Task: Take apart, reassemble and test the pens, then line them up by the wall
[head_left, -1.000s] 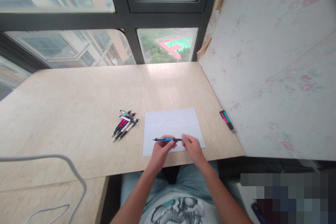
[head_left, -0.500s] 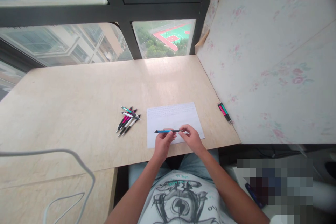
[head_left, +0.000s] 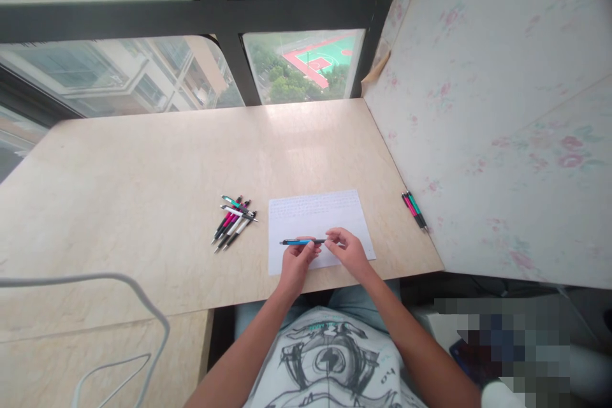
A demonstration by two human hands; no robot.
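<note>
A blue-and-black click pen (head_left: 297, 242) lies level in my left hand (head_left: 297, 261), pinched between thumb and fingers, its clicker end pointing left. At the pen's dark right end is my right hand (head_left: 351, 254), thumb and fingers curled around the tip. Exactly how the right fingertips meet the tip is too small to see. Beneath both hands rests a white sheet of paper (head_left: 315, 207) with lines of handwriting across its upper part.
Left of the paper is a loose pile of several pens (head_left: 235, 223). Two more pens (head_left: 415, 210), one pink and one green, lie against the flowered wall (head_left: 502, 108). A grey cable (head_left: 138, 290) loops over the wooden desk (head_left: 143, 191) at the lower left.
The view has shifted slightly. Both hands stay at the pen, and the right fingers look a little more spread around its tip.
</note>
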